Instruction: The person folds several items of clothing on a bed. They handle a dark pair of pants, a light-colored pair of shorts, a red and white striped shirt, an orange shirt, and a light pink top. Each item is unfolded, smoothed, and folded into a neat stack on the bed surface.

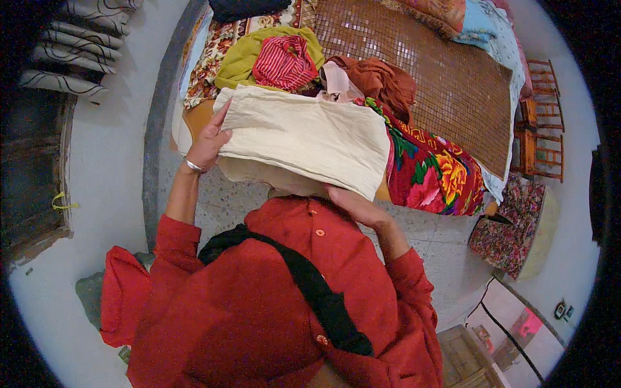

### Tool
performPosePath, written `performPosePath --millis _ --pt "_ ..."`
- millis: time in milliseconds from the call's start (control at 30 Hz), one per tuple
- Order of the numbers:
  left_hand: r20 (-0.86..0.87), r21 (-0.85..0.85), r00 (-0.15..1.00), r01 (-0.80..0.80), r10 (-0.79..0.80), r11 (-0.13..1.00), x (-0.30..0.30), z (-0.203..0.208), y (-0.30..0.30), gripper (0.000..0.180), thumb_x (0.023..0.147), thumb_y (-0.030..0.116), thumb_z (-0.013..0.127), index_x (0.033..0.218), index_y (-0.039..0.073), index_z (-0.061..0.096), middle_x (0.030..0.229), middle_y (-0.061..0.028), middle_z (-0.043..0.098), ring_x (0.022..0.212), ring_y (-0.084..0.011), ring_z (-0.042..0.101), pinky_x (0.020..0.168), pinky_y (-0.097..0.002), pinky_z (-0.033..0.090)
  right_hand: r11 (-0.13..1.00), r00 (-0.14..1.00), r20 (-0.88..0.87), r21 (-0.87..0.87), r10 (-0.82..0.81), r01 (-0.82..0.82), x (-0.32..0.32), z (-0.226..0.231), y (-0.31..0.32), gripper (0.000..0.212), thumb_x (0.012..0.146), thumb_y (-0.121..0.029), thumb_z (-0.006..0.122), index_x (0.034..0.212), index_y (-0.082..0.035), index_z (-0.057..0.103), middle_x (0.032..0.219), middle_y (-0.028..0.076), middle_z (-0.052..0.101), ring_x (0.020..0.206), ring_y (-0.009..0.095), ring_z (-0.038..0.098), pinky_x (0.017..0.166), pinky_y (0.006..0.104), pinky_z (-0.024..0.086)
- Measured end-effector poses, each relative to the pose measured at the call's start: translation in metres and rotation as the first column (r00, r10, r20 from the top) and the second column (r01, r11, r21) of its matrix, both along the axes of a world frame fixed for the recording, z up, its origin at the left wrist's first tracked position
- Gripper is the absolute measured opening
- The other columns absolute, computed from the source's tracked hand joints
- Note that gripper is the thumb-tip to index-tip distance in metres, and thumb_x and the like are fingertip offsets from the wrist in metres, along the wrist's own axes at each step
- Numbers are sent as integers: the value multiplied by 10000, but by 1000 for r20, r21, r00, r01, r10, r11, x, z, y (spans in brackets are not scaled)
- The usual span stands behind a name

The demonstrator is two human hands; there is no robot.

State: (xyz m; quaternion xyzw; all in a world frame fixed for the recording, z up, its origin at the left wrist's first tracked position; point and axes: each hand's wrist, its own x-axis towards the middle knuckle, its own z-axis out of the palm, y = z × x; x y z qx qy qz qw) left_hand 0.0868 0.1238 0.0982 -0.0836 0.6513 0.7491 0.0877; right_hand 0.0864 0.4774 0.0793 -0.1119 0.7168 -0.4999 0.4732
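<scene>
One cream cloth (304, 139), left of the floral blanket (433, 171) | left hand (207, 145) farther from blanket — thumb and fingers pinching cloth | right hand (359, 208) nearer — fingers half-hidden, I cannot tell their grip

A mat-covered bed (453, 97) and curtain (65, 83) (plus, apparently, wooden chairs (527, 152)) show a home bedroom.

The cloth (304, 139) spans left hand (207, 145) to right hand (359, 207); beyond both, clothes (284, 61) lie on the bed (446, 87). A blanket (433, 171) lies right of the right hand (chairs (544, 155), I see, stand farther right).
</scene>
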Motion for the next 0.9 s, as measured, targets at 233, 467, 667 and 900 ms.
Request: performPosePath --millis 233,467,667,900 --pt "-85 -343 996 0 -31 939 9 3 1 725 738 -63 423 1413 76 196 1445 -92 236 1348 -160 152 1086 -295 117 920 821 -415 -190 -391 342 -35 14 -7 419 900 -237 492 1265 -34 452 1275 182 472 1167 280 461 970 357 349" --pt "-106 -441 988 52 -110 896 18 -23 -24 703 728 -76 428 1394 57 248 1441 -114 248 1343 -181 192 1083 -286 140 841 338 -900 395 275 368 -64 -58 -16 630 852 -451 469 1360 -105 328 1425 198 227 1319 396 168 1042 565 115" --pt "-149 -763 986 -165 78 625 21 -12 -1 680 716 19 562 1354 82 336 1347 -191 365 1262 -292 347 1025 -323 296 872 241 -961 -3 -139 489 -44 -45 15 533 751 -137 603 1236 -12 419 1285 230 391 1219 381 329 1006 465 269" --pt "-290 -957 955 -288 -55 33 1 -19 4 856 659 232 722 1375 89 276 1259 -220 388 1128 -366 404 974 -402 333 608 480 -615 0 -626 794 0 -57 33 572 757 -149 664 1244 7 406 1126 161 504 975 256 521 849 344 422"
